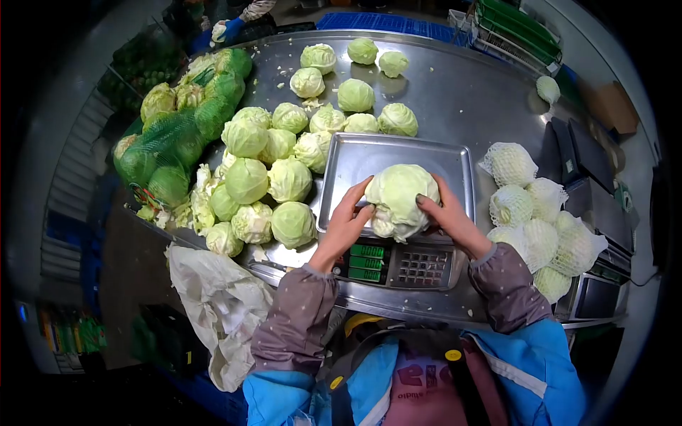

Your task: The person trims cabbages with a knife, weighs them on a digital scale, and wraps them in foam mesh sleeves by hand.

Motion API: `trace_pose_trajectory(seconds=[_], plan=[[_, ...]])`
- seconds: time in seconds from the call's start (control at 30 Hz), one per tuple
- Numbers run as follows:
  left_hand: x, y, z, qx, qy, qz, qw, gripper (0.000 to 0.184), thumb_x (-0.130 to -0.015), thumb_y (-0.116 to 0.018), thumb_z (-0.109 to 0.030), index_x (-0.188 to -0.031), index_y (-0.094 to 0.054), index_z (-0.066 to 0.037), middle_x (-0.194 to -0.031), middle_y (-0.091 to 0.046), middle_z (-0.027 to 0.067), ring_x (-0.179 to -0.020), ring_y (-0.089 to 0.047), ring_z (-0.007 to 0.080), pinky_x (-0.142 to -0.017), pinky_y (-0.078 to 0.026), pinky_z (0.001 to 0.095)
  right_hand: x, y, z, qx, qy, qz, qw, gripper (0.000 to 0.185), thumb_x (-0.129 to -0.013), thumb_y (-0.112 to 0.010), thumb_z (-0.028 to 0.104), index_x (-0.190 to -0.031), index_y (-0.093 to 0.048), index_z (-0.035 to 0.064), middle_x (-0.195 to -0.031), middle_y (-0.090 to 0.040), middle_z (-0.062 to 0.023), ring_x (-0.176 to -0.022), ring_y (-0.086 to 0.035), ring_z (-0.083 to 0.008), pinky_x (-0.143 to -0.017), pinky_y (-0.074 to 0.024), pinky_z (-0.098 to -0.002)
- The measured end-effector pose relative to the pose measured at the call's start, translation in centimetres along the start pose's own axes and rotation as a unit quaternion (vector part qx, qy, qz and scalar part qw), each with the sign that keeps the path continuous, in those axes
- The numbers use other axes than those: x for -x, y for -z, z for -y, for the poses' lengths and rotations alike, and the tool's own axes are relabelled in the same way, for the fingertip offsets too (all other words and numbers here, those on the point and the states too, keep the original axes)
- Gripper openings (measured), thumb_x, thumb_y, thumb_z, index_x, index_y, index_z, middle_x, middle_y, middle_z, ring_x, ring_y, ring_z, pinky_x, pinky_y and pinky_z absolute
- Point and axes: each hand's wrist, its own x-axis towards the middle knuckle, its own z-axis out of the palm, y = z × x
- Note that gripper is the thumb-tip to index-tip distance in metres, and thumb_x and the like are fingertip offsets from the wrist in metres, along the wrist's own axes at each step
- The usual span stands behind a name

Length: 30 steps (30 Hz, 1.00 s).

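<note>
A pale green cabbage (403,193) is held between my two hands over the front part of a metal weighing scale's pan (348,160). My left hand (346,219) grips its left side, thumb toward the front. On the opposite side my right hand (452,215) presses its fingers and thumb against the leaves. Whether the cabbage touches the pan I cannot tell. Below it, the scale's green display (366,263) shows zeros beside a keypad (424,266). Many loose cabbages (247,180) crowd the steel table left of the scale.
Cabbages in white foam nets (540,241) are heaped on the right. A green mesh sack (160,153) of cabbages lies at the left edge. Near the front left are a knife (270,265) and a white sack (220,298). Another person's gloved hand (231,30) shows at the back.
</note>
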Motion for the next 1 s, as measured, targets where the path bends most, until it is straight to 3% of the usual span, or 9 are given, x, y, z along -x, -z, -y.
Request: trace_pose_trajectory(seconds=[0.03,0.17,0.27,0.3,0.53,1.0], plan=[[-0.2,-0.4,1.1,-0.024,-0.009,-0.009,1.000,0.049,-0.081,-0.051,-0.006,-0.129,-0.038,-0.005,-0.122,-0.044,0.0125,-0.107,-0.048,0.0210,-0.085,-0.042,0.0305,-0.6,0.4,-1.2,0.096,0.062,-0.018,0.993,0.073,-0.079,-0.059,0.044,-0.128,-0.027,-0.0002,-0.116,-0.046,-0.0193,-0.102,-0.050,-0.0244,-0.084,-0.0426,-0.0320],[-0.2,-1.0,2.9,-0.060,-0.002,-0.055,0.997,0.049,-0.081,-0.054,-0.006,-0.127,-0.039,-0.005,-0.116,-0.049,0.0143,-0.100,-0.052,0.0236,-0.085,-0.042,0.0301,0.3,1.1,0.8,0.145,-0.052,-0.001,0.988,0.072,-0.080,-0.057,0.044,-0.131,-0.026,0.0035,-0.117,-0.046,-0.0218,-0.091,-0.057,-0.0279,-0.070,-0.0484,-0.0317],[0.8,0.6,1.3,0.009,0.043,-0.072,0.996,0.048,-0.082,-0.052,-0.006,-0.128,-0.038,-0.006,-0.119,-0.048,0.0131,-0.101,-0.050,0.0227,-0.084,-0.043,0.0315,0.8,2.4,0.2,0.176,-0.004,-0.050,0.983,0.068,-0.082,-0.056,0.042,-0.132,-0.027,0.0065,-0.119,-0.045,-0.0209,-0.086,-0.059,-0.0264,-0.066,-0.0485,-0.0305],[1.3,1.5,1.3,0.030,0.045,-0.090,0.995,0.047,-0.083,-0.052,-0.006,-0.127,-0.039,-0.005,-0.120,-0.048,0.0130,-0.102,-0.050,0.0218,-0.084,-0.043,0.0312,1.6,2.8,1.0,0.139,-0.021,-0.056,0.988,0.062,-0.084,-0.054,0.038,-0.131,-0.029,0.0072,-0.121,-0.045,-0.0180,-0.084,-0.058,-0.0216,-0.061,-0.0473,-0.0273],[4.9,6.1,0.5,0.113,0.110,-0.239,0.958,0.030,-0.086,-0.049,-0.007,-0.116,-0.049,-0.003,-0.110,-0.055,0.0059,-0.093,-0.054,0.0118,-0.075,-0.043,0.0218,4.1,5.1,-0.5,0.034,-0.066,-0.086,0.993,0.046,-0.088,-0.048,0.028,-0.127,-0.036,0.0067,-0.122,-0.045,-0.0129,-0.082,-0.058,-0.0150,-0.058,-0.0447,-0.0229],[8.1,6.6,1.4,0.135,0.121,-0.295,0.938,0.026,-0.088,-0.050,-0.012,-0.112,-0.052,-0.002,-0.104,-0.057,0.0067,-0.088,-0.055,0.0122,-0.075,-0.045,0.0241,6.3,4.6,-0.8,0.010,-0.071,-0.090,0.993,0.036,-0.089,-0.048,0.024,-0.117,-0.046,0.0020,-0.112,-0.052,-0.0090,-0.078,-0.057,-0.0116,-0.058,-0.0449,-0.0210]])
